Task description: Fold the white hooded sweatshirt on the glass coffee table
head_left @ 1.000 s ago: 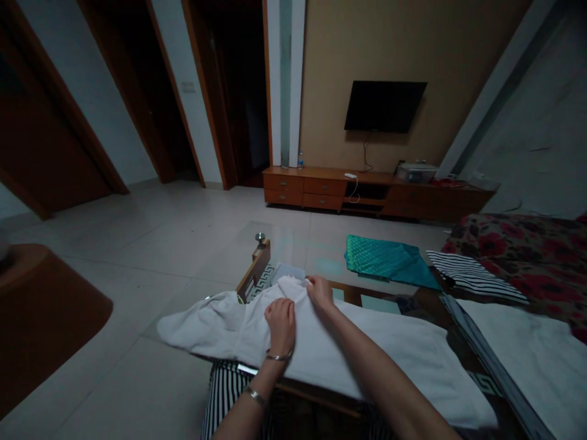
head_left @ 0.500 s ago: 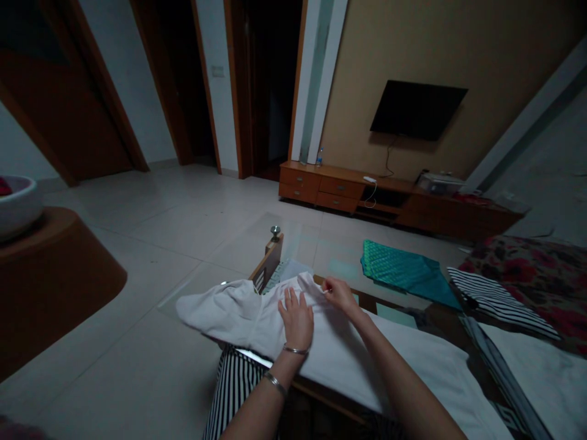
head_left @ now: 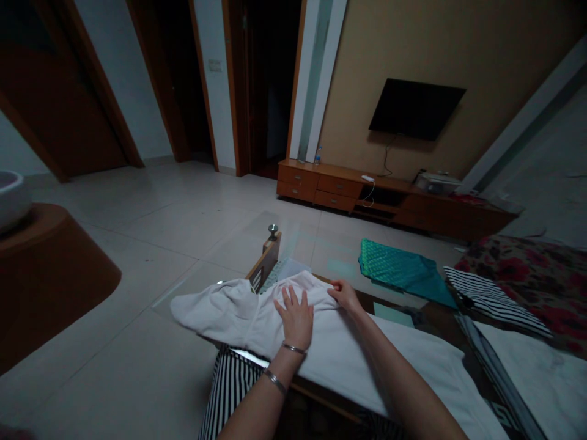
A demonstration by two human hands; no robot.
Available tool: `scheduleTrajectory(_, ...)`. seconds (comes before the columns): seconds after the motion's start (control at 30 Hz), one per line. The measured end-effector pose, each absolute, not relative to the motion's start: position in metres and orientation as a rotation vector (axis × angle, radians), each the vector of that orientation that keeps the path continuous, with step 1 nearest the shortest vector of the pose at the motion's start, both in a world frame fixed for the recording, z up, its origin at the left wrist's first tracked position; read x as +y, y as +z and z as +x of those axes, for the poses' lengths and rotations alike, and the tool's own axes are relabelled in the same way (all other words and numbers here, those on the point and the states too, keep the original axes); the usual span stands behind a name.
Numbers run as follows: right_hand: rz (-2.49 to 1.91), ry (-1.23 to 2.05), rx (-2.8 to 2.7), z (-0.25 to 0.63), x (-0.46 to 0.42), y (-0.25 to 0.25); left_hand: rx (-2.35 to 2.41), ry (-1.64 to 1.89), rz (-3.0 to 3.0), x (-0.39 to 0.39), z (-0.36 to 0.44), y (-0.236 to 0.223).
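A white cloth garment [head_left: 229, 305] lies folded across a glass-topped table with a wooden frame [head_left: 265, 263], its end hanging past the table's left side. My left hand [head_left: 296, 318] rests flat on the garment with its fingers spread, and two metal bangles sit on that wrist. My right hand [head_left: 346, 296] has its fingers closed on the garment's far edge. Striped black-and-white trousers [head_left: 229, 385] show below the table's near edge.
A teal cloth [head_left: 403, 272] and a black-and-white striped cloth [head_left: 495, 299] lie beyond and right of my hands. A white cloth [head_left: 536, 379] and red floral bedding [head_left: 518, 269] are at right. A wooden cabinet [head_left: 334, 192] stands under a wall television [head_left: 416, 109].
The view has swung left and the room has shifted right. My right hand has slid rightward along the garment's far edge, and my left hand has spread flat on the cloth.
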State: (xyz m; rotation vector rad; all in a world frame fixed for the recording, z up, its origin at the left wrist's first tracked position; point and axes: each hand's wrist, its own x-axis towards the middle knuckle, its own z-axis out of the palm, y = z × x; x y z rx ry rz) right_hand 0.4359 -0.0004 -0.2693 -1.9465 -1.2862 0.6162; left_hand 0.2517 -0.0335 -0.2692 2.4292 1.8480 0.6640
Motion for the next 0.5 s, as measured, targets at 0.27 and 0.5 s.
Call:
scheduleTrajectory(0.27,-2.21,0.545,-1.536,0.431,0.009,-0.271,1.88,0.617,2.403,-0.031,0.256,-0.269)
scheduleTrajectory(0.5,-2.328,0.475,-1.569,0.428,0.016,-0.259,1.893,0.592,2.412,-0.026,0.252,-0.271)
